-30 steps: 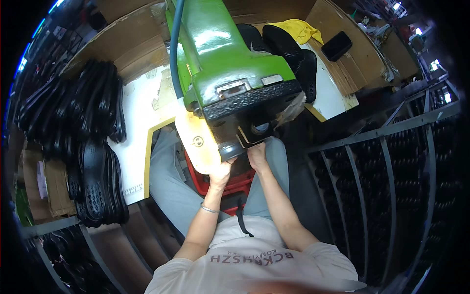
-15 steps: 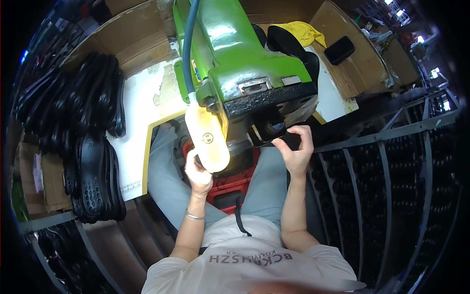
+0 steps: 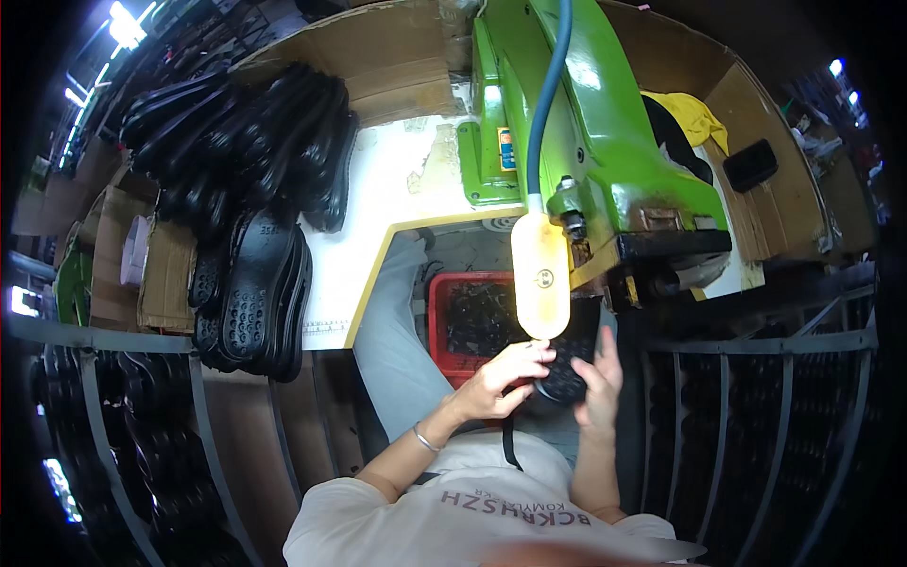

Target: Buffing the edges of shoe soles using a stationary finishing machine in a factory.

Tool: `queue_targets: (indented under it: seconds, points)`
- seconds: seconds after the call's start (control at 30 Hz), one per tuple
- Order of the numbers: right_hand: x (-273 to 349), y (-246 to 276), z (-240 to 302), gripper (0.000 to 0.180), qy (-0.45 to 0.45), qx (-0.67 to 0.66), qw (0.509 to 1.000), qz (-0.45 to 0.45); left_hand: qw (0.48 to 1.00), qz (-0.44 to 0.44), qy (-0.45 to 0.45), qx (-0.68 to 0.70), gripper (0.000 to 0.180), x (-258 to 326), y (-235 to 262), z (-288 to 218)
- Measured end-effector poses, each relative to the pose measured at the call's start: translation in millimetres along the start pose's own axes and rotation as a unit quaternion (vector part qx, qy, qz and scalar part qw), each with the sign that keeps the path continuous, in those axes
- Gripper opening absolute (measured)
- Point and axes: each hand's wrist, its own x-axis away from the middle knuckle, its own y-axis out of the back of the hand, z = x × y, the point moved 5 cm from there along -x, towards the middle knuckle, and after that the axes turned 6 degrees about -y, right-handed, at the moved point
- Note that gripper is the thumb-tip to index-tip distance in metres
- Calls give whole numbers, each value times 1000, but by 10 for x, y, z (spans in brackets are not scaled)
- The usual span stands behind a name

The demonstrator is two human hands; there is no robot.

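A black shoe sole (image 3: 564, 386) with a bumpy face hangs in front of my lap, beneath the green machine's (image 3: 652, 184) head. My left hand (image 3: 510, 380) is closed on its left edge, fingers bent over it, just below the glowing oblong lamp (image 3: 542, 283). At the sole's other side is my right hand (image 3: 599, 386), slightly blurred, its fingers stretched and apart. Whether the right thumb touches the sole I cannot tell. Part of the sole's far end is hidden behind the lamp and under the machine head.
Stacks of black soles (image 3: 260, 283) lie on the white tabletop (image 3: 378, 180) at the left. Below the table cutout sits a red crate (image 3: 440, 326) with dark scraps. A yellow cloth (image 3: 694, 121) and a dark phone-like object (image 3: 750, 165) lie at the right. Metal racks (image 3: 784, 397) flank me.
My hands have come down from the machine head towards my lap, bringing the sole with them. My right hand has opened. The whole view has shifted, so the machine appears further right.
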Motion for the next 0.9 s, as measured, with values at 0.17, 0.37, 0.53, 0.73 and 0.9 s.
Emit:
queue_targets:
  seconds: [0.17,0.37,0.53,0.73,0.9]
  points:
    - [228,465,1083,80,225,150,960,-78,908,-178,-24,-378,18,-546,1071,107]
    - [-849,1495,2094,65,305,176,915,-197,669,-278,119,-679,43,-169,3133,691]
    - [-1727,2425,2542,62,269,246,891,-272,675,-262,187,-664,42,-371,2897,1018]
    - [-1709,1940,2275,61,230,479,724,-440,837,-283,104,-457,30,-97,2245,-8]
    - [-1123,1218,1378,52,376,387,819,-195,912,-258,183,-259,27,82,1439,-340]
